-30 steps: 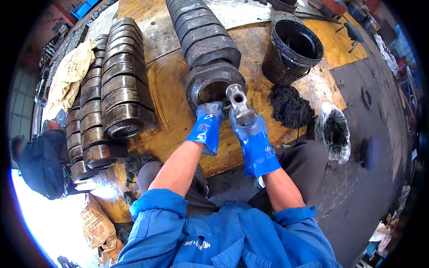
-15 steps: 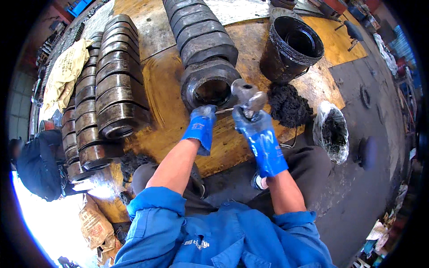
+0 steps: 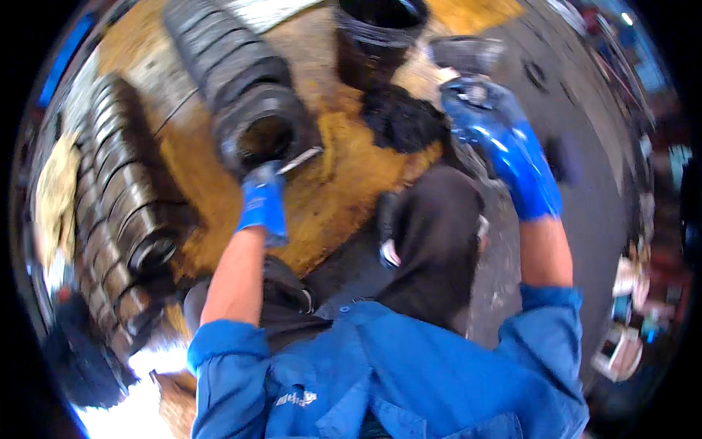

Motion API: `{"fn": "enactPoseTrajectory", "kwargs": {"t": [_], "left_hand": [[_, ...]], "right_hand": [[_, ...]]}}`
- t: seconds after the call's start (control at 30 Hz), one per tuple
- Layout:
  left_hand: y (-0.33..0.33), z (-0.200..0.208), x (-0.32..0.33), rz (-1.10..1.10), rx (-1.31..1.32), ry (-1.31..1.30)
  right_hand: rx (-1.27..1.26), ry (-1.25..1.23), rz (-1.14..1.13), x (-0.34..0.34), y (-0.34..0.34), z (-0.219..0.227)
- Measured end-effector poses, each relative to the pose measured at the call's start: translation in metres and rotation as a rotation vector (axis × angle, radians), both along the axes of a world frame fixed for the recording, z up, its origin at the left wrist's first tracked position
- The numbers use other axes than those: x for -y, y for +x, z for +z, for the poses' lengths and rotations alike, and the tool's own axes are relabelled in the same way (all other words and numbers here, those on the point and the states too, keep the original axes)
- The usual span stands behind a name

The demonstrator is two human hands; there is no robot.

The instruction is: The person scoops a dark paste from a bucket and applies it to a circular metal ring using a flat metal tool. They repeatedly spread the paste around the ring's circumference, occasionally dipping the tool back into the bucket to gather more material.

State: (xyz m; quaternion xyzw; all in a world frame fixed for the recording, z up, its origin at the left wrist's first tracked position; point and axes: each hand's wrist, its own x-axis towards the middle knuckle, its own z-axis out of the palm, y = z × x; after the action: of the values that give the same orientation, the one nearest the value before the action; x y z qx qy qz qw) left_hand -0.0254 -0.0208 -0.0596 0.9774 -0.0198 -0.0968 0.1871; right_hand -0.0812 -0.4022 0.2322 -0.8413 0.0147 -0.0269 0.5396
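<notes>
In a blue glove, my left hand (image 3: 263,197) is closed round a thin metal rod (image 3: 301,159) just below the open end of a dark, greasy metal ring (image 3: 298,106). This ring is at the near end of a row of similar thick rings (image 3: 219,58). My right hand (image 3: 497,132), also gloved in blue, is raised off to the right, gripping a hammer. The grey hammer head (image 3: 468,55) is blurred by motion and sits beyond the fist. Its handle is mostly hidden by the glove.
Left of me lie rows of brown metal rings (image 3: 128,168), with a pale sack (image 3: 57,197) beside them. A black bucket (image 3: 376,36) stands at the far middle. Nearer is a clump of black, stringy material (image 3: 402,121). Stained yellow-brown board (image 3: 344,197) covers the floor ahead.
My right hand has swung the hammer up and right, away from the rod. My left hand stays by the ring with the rod. The whole view has shifted, moving the scene leftward.
</notes>
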Motion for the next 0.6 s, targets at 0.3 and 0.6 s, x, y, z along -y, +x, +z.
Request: {"fn": "enactPoseTrajectory", "kwargs": {"t": [0.3,0.6], "left_hand": [[0.007,-0.036,-0.077,0.287,0.071,-0.389],[-0.04,0.112,0.017,0.296,-0.018,-0.764]], "right_hand": [[-0.998,0.079,-0.173,0.146,-0.118,-0.214],[-0.924,1.313,-0.511,0.179,-0.243,-0.448]]}}
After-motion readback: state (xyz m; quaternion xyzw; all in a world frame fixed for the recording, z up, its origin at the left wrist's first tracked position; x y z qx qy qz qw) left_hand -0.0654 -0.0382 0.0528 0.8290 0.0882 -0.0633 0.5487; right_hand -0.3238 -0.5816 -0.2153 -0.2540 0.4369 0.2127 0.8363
